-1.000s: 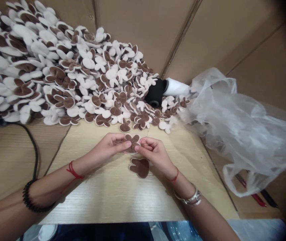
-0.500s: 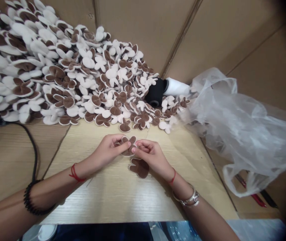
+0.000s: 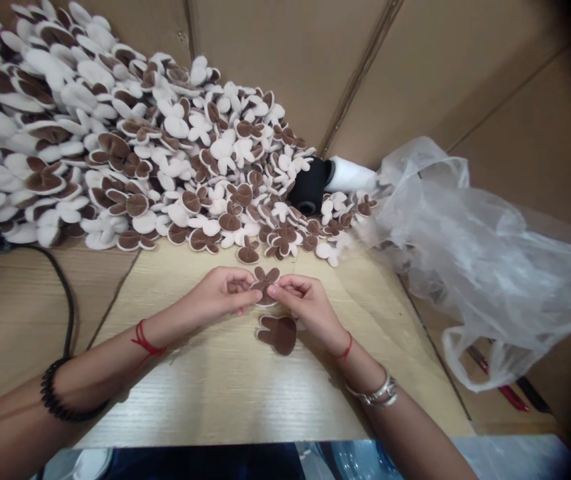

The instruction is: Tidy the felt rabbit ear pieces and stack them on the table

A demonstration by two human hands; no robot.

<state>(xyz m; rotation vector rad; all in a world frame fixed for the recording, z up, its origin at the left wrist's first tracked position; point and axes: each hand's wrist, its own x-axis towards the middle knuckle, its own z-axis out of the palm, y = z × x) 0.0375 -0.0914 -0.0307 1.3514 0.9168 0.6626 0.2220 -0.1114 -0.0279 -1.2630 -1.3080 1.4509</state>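
- The rabbit-shaped piece (image 3: 265,284) is appearing light, soft and flexible, probably not slippery; its rounded side edges are offering the likely grips, its slender ears presumably bending more readily.
- The left hand (image 3: 226,291) and right hand (image 3: 309,303) are pinching opposite edges, the piece lying between them near mid-frame.
- A second rabbit shape (image 3: 283,337) is resting on the tabletop (image 3: 235,393), just below.

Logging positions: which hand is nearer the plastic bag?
Right. The right hand holds a brown cutout on the side facing the plastic bag; the left hand, on the far side.
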